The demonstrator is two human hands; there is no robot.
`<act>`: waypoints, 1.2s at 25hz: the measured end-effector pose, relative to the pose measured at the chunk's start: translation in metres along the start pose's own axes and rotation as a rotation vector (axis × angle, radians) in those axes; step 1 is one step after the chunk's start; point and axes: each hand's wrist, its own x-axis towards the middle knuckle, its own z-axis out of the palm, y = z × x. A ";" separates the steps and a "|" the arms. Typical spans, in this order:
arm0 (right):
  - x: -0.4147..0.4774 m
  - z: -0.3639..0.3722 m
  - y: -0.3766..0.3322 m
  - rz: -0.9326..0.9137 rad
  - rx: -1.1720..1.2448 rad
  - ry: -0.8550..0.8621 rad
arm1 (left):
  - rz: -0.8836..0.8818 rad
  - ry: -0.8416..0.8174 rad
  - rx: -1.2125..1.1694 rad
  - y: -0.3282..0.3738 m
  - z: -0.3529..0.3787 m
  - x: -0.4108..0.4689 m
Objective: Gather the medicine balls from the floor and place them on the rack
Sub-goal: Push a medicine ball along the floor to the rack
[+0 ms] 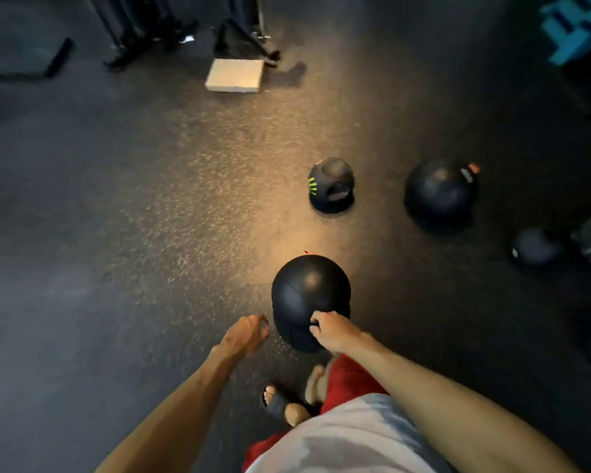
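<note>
Right grip (pixel 335 331): closed on the near ball (pixel 309 291), fingers (pixel 316 326) curled into a recess at its near side. Left grip (pixel 244 336): loose, nearly straight, holding nothing, just beside the left edge of the same ball; touching or not, impossible to tell. Impossible to tell also whether this ball is resting on the floor (pixel 116 216) or lifted off it. Below the ball, toward the body: a foot in a black sandal (pixel 280 402) and red shorts (pixel 350 373).

Ahead and a little to the right, well apart from the near ball: a ball with green marks (pixel 331 186), on the floor in a patch of warm light. To the right of it, with a free gap between: a big ball (pixel 440 196) with a red tag at its upper right. Further right, near the frame edge: a small ball (pixel 536 249), blurred, with something grey and blurred just beside it.

Much open floor at the left and ahead on the left, up to a pale block (pixel 234 76) far ahead. Behind the block, at the top edge: dark metal legs (pixel 144 32). In the top right corner: a teal thing (pixel 577 25), blurred.
</note>
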 end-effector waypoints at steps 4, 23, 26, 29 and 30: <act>0.044 0.001 -0.006 0.140 0.196 0.086 | 0.133 -0.131 0.179 0.007 -0.047 0.065; 0.242 0.099 -0.048 0.922 1.103 0.439 | 0.647 -0.592 0.727 0.060 -0.073 0.352; 0.319 0.137 -0.039 0.994 1.130 0.459 | 0.691 -0.615 0.839 0.034 -0.034 0.432; 0.391 0.163 -0.030 1.013 1.122 0.439 | 0.724 -0.635 0.834 0.010 0.004 0.501; 0.416 0.173 -0.027 1.017 1.114 0.436 | 0.714 -0.647 0.808 0.000 0.019 0.524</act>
